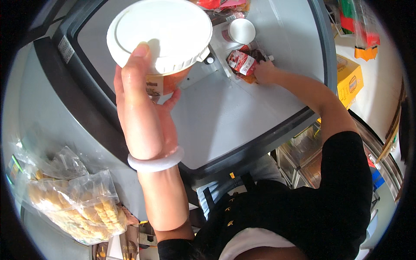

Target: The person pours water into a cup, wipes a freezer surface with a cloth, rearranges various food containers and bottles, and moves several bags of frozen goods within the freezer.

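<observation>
A large round tub with a white plastic lid (159,35) is held up close to the camera in my left hand (143,97). My thumb lies over the lid and the fingers support the tub's orange printed side. Lower down, inside a grey-lined chest (221,107), my right hand (266,72) grips the edge of a red printed food packet (241,62); its fingertips are partly hidden. Beside that packet stands a smaller tub with a white lid (242,31). Dark and orange-brown packaging lies under and around the red packet.
More red and pink packets (227,5) lie at the chest's far end. A dark raised rim (292,120) borders the chest. To the left sits a clear bag of pale yellow food pieces (78,208). A yellow carton (351,78) stands outside on the right.
</observation>
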Tool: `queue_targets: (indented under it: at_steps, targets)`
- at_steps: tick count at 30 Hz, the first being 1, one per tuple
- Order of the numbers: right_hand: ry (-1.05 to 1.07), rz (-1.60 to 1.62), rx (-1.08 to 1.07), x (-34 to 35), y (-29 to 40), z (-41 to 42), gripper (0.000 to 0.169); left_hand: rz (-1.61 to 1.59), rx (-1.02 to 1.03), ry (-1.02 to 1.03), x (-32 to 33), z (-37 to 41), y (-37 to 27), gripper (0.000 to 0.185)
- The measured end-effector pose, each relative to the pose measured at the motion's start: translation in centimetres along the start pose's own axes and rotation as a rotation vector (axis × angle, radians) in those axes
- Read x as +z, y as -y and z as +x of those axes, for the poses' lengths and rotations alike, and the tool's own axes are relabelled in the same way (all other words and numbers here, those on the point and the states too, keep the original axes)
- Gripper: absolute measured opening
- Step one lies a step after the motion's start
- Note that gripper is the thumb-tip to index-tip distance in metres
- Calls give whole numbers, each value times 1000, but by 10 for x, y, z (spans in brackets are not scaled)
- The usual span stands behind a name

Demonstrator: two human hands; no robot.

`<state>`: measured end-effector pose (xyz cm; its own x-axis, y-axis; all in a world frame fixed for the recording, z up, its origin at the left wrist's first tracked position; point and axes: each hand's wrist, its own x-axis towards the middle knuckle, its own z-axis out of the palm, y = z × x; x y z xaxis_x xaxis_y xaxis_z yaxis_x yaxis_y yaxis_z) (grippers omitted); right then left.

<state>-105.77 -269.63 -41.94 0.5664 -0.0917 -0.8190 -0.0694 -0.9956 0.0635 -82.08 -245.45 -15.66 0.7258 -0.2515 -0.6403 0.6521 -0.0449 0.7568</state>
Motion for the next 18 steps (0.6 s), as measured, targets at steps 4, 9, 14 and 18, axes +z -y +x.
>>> queue_targets:
  at_steps: [4, 9, 14, 18]
  targets:
    - [-445, 526, 298, -21, -14, 52, 73, -43, -86, -16, 3, -2, 4, 74]
    - [-498, 678, 585, -44, -22, 101, 110, -206, -226, 21, -2, 5, 8, 84]
    - [-434, 800, 689, -51, -20, 125, 118, -265, -200, -4, -4, 8, 3, 82]
    - [-562, 769, 647, -55, -19, 110, 120, -263, -156, -16, -8, 10, -1, 81]
